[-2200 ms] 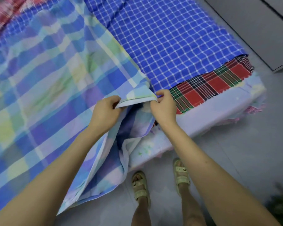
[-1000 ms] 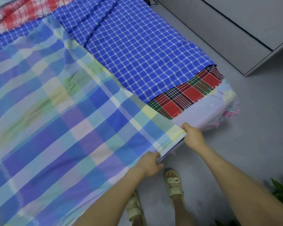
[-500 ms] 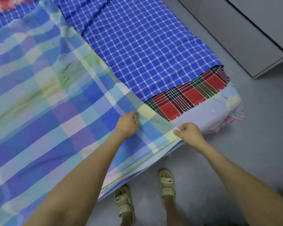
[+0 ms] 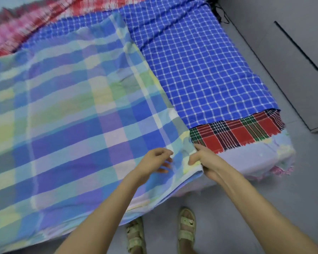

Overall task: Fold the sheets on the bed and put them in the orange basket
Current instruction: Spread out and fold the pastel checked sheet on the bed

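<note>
- Pastel plaid sheet (image 4: 72, 116) lies spread flat over the left of the bed (image 4: 255, 158), its near edge hanging off.
- Left grip (image 4: 154, 162) is over it near the corner, fingers loosely curled, clasping nothing.
- Right grip (image 4: 204, 160) pinches that corner, thumb on top.
- Blue checked sheet (image 4: 200, 70) lies just beside, overlapping a red tartan sheet (image 4: 237, 132).

The bed (image 4: 255, 160), in a pale floral cover, carried a red tartan sheet (image 4: 235, 133), a blue checked sheet (image 4: 200, 70) over that, a pastel plaid sheet (image 4: 72, 116) overlapping it, and a red plaid sheet (image 4: 31, 22) at the far end.
</note>
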The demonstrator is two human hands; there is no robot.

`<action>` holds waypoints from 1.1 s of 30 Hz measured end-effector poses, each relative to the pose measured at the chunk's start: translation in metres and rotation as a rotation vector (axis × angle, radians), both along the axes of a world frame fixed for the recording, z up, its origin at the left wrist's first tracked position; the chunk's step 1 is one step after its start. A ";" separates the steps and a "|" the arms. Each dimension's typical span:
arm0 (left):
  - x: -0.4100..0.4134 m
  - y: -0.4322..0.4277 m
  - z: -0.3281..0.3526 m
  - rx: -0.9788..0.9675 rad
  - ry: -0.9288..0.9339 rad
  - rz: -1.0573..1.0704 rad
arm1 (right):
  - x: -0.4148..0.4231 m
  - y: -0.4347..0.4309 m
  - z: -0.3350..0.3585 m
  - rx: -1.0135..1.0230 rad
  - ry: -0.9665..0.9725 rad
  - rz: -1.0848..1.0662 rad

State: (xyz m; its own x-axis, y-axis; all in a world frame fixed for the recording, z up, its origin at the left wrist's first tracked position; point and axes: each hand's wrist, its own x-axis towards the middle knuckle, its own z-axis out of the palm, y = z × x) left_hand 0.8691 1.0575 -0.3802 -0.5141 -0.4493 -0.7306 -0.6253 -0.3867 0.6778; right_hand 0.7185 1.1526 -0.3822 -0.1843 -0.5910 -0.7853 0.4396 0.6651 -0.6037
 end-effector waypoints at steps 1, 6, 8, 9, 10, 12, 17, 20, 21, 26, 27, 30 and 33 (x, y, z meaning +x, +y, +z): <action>0.015 -0.001 0.019 0.012 0.077 0.032 | 0.013 -0.015 0.017 -0.040 -0.006 0.046; 0.094 -0.017 0.108 -0.149 0.181 0.024 | 0.095 -0.076 0.090 -0.168 0.022 0.173; 0.140 -0.024 0.139 -0.216 0.188 0.017 | 0.140 -0.096 0.124 -0.220 0.049 0.232; 0.155 -0.027 0.149 -0.220 0.207 0.027 | 0.155 -0.102 0.137 -0.236 0.057 0.255; 0.188 -0.029 0.164 -0.242 0.220 0.063 | 0.187 -0.113 0.152 -0.264 0.080 0.297; 0.242 -0.031 0.183 -0.299 0.227 0.117 | 0.245 -0.129 0.177 -0.318 0.128 0.345; 0.388 -0.024 0.214 -0.726 0.035 0.638 | 0.449 -0.169 0.234 -0.448 0.236 0.516; 0.491 -0.025 0.217 -0.980 -0.146 1.125 | 0.595 -0.183 0.246 -0.516 0.249 0.634; 0.524 -0.023 0.214 -1.021 -0.158 1.224 | 0.637 -0.186 0.242 -0.528 0.227 0.678; 0.644 -0.008 0.166 -0.897 -0.218 1.288 | 0.759 -0.187 0.179 -0.455 0.261 0.857; 0.662 -0.007 0.148 -0.804 -0.200 1.251 | 0.766 -0.188 0.162 -0.432 0.300 0.861; 0.704 -0.005 0.107 -0.512 -0.051 1.225 | 0.773 -0.199 0.110 -0.373 0.488 0.857; 0.740 -0.011 0.078 -0.434 -0.112 1.343 | 0.777 -0.209 0.088 -0.379 0.495 0.888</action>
